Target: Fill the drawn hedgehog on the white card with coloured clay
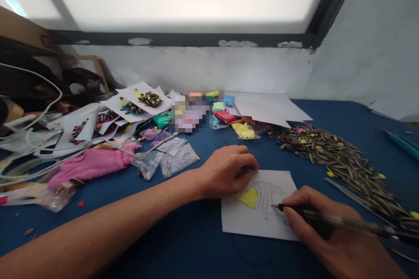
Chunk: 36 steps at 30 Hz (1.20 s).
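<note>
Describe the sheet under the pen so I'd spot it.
On the blue table, find the left hand. Partly beneath it lies the sheet, with a pen in the right hand over it. Unlike the seeded sheets beyond, it bears a line drawing with a yellow patch.

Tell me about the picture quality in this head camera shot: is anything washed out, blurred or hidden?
In the head view, the bright pane at the top is washed out near white; a pixelated patch hides detail mid-frame; the pen in the right hand looks soft toward its rear; the drawing shows faint but visible lines.
</note>
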Available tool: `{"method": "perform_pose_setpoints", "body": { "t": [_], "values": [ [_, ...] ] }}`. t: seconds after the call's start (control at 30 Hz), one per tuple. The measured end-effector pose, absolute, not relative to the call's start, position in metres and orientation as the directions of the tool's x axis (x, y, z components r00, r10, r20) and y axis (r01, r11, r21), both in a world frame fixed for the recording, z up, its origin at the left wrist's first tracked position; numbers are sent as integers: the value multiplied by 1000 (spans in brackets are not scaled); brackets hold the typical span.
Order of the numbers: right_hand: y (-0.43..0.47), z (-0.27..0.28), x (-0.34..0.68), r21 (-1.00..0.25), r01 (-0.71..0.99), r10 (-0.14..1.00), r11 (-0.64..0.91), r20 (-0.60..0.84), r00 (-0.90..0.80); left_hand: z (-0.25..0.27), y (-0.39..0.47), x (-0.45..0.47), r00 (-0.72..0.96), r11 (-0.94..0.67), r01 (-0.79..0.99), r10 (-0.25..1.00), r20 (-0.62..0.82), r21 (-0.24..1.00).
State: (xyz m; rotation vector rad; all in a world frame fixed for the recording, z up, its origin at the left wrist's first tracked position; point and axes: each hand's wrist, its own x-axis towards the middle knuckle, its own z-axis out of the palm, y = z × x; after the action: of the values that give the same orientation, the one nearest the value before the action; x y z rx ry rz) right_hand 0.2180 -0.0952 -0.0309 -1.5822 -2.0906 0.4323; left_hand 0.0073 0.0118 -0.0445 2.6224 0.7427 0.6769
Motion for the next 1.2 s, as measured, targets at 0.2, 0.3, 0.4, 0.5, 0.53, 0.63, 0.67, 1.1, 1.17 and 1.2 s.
{"method": "perform_pose_setpoints", "body": {
  "t": [0.2,0.3,0.4,0.5,0.53,0.63,0.67,1.1,1.17,1.2],
  "values": [
    [-94,-32,218,-510,810,956,290,199,-217,-45,12,7,751,-807,403,561,348,432],
    [-94,-30,217,-503,814,955,292,196,-222,-44,11,7,752,-807,402,560,347,431],
    [-95,-30,218,-494,817,954,296,185,-234,-43,11,7,755,-806,404,561,339,433],
    [-97,-32,220,-509,804,952,306,188,-243,-43,11,7,754,-805,404,562,340,434],
    [-98,-32,220,-517,799,952,306,187,-243,-43,11,7,753,-805,404,563,342,435],
    [-96,-32,219,-531,790,952,305,188,-241,-44,11,7,752,-806,402,561,346,434],
    [-96,-32,218,-534,788,952,305,191,-239,-44,11,7,752,-806,402,561,346,434],
    [-96,-32,219,-517,798,950,311,192,-247,-43,11,7,755,-802,408,565,333,436],
    [-95,-32,219,-510,800,948,316,201,-247,-42,12,7,755,-802,408,565,333,436],
    [-95,-31,219,-507,801,947,319,202,-249,-42,12,8,755,-802,408,565,333,436]
  ]
}}
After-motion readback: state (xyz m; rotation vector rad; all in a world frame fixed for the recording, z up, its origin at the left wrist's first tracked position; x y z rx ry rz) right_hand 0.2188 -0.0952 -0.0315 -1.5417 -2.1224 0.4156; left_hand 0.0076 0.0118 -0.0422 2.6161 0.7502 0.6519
